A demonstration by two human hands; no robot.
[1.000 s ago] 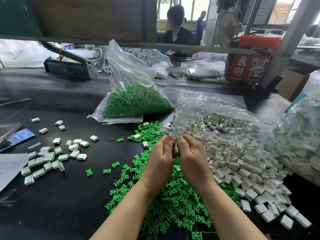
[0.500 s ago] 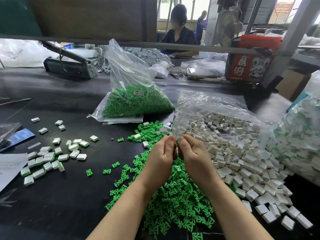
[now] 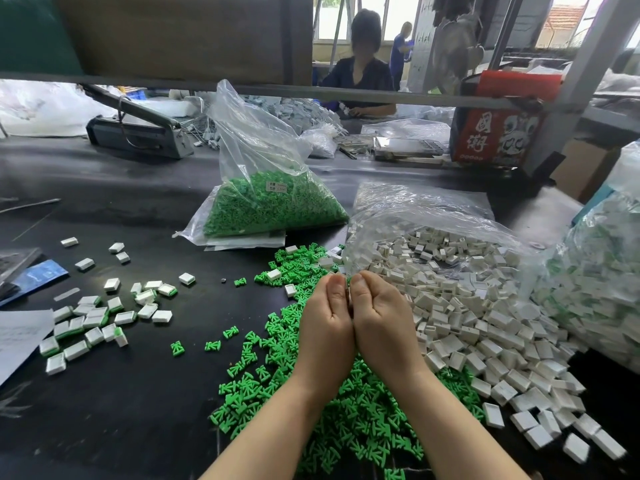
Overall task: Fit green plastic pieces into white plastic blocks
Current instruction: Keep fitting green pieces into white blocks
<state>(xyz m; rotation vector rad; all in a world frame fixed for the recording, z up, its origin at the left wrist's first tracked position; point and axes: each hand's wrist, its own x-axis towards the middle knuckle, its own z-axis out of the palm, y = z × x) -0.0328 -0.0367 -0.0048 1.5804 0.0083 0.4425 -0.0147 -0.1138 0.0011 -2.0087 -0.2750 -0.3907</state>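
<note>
Left, on the black bench [image 3: 104, 427]: finished blocks [image 3: 86, 327], white shells with a green edge showing, lie scattered in a loose group. Centre: a clear bag of green pieces [image 3: 273, 202] stands behind a loose heap of green pieces [image 3: 346, 410]. Above that heap the left hand [image 3: 325, 327] and right hand [image 3: 381, 323] are pressed side by side, backs toward the camera, fingers curled forward and thumbs meeting at the top. What they pinch is hidden between them and cannot be told; by the task it is probably one green piece being seated in one white block. Right: white blocks [image 3: 485, 323] spill from an open clear bag [image 3: 415, 209].

Handling, as judged: both parts look small, light, rigid moulded plastic with smooth faces, so slippery under fingertips. The white block is best held by its flat side faces, open slot outward; the green piece by its broad end, narrow end leading.
</note>
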